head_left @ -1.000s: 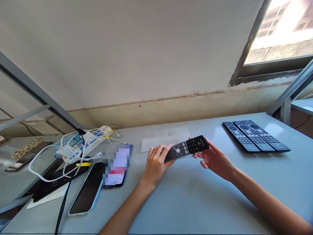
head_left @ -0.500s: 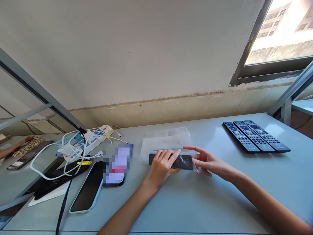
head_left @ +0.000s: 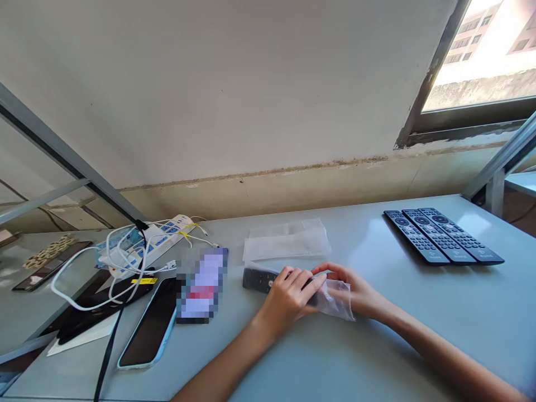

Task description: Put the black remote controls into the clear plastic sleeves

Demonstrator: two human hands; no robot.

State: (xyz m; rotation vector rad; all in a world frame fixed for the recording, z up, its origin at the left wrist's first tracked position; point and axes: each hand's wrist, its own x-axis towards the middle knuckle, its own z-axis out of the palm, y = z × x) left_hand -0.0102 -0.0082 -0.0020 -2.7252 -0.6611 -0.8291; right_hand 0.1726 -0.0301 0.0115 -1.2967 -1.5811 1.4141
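A black remote control (head_left: 257, 278) lies lengthwise in front of me, inside a clear plastic bag (head_left: 338, 302) whose loose end sticks out on the right. Wrapped over the middle of the remote is my left hand (head_left: 288, 296), fingers closed. At the bag's right end, my right hand (head_left: 355, 291) has its fingers bent round the bag, partly behind the film. Just beyond the hands, a flat stack of translucent bags (head_left: 287, 241) rests on the table.
Three black remotes (head_left: 444, 237) lie side by side at the right. To the left are a power strip (head_left: 163, 240) with tangled white cables, a light-blue-cased phone (head_left: 148, 324) and another phone (head_left: 203, 287) with a blurred screen. A metal frame post (head_left: 75, 159) slants at the left.
The bagged remote has shifted and turned slightly, its left end now nearer the left. Both hands have moved a little right and nearer me. The bag's loose end now shows below the right fingers.
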